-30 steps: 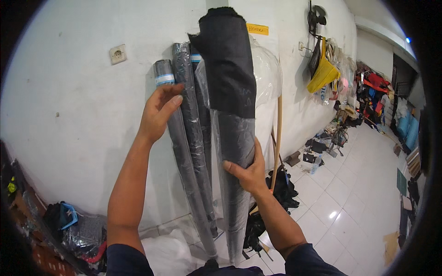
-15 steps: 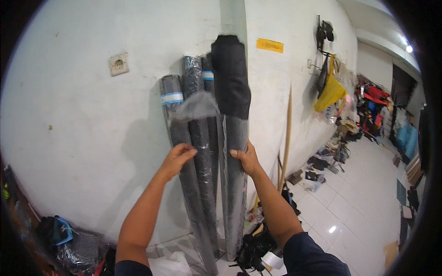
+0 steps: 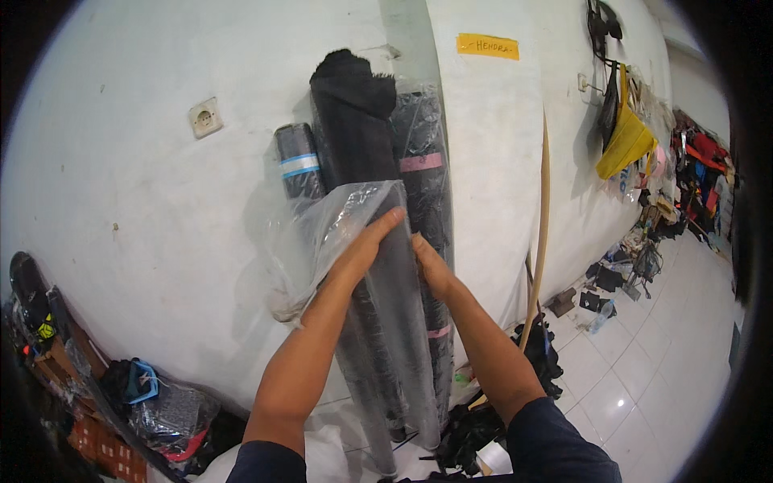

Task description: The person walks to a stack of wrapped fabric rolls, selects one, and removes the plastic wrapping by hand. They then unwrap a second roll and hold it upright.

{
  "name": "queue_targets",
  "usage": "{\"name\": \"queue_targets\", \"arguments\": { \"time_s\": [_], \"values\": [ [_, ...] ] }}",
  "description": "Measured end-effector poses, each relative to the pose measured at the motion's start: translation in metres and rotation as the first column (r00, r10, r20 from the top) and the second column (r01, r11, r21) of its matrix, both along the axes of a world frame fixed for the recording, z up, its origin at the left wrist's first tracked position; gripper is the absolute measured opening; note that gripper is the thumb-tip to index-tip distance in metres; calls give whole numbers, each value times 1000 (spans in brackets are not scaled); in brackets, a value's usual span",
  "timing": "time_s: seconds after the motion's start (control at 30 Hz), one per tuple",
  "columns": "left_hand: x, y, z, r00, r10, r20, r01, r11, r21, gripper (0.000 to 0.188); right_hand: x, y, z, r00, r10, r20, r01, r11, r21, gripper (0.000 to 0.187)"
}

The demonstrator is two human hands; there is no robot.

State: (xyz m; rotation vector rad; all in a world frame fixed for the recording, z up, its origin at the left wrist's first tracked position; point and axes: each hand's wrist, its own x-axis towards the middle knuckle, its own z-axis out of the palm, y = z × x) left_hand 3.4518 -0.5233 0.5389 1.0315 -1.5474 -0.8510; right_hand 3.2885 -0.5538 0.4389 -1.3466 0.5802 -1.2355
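A tall black fabric roll (image 3: 352, 133) leans toward the wall, its ragged top bare and its lower length inside a loose clear plastic sleeve (image 3: 342, 213). My left hand (image 3: 369, 245) lies closed against the plastic-covered front and left of this roll. At its right side my right hand (image 3: 434, 270) grips it, with some fingers hidden behind. Between both hands the roll stands slightly tilted. A wrapped black roll with a blue-white band (image 3: 299, 165) stands to the left. Behind on the right is another wrapped roll with pink bands (image 3: 422, 163).
Bags and plastic-wrapped goods (image 3: 173, 419) lie at the lower left. A thin wooden pole (image 3: 541, 233) leans on the wall at right, near black scraps (image 3: 475, 435) on the floor. A yellow bag (image 3: 628, 145) hangs farther right. A socket (image 3: 205, 118) is on the wall.
The black roll has moved left, uncovering the pink-banded roll behind it. My left hand has left the neighbouring roll and come across to the black one. The view has shifted.
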Motion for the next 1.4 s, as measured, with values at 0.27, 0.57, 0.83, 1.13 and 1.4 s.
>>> {"name": "queue_targets", "arguments": {
  "time_s": [0.27, 0.57, 0.83, 1.13, 1.4],
  "values": [
    [-37, -84, -7, 865, 441, 238, -348, 870, -348, 73, 12, 3, -54, 618, -724, -307, 540, 675, -503, 93],
    [54, -70, -72, 668, 444, 597, -74, 838, -541, 74, 11, 12, -80, 420, -762, -493, 512, 647, -565, 84],
    [128, -67, -119, 748, 606, 272, -581, 795, -172, 95, 21, -1, -104, 451, -761, -467, 569, 648, -506, 78],
    [125, -78, -124, 889, 456, 32, -457, 888, 54, 104, 18, 44, -95, 456, -871, -183, 730, 483, -483, 70],
    [112, 30, -90, 894, 448, 15, -448, 894, -28, 89, 69, 103, 43, 688, -722, 75, 531, 430, -730, 28]
  ]
}}
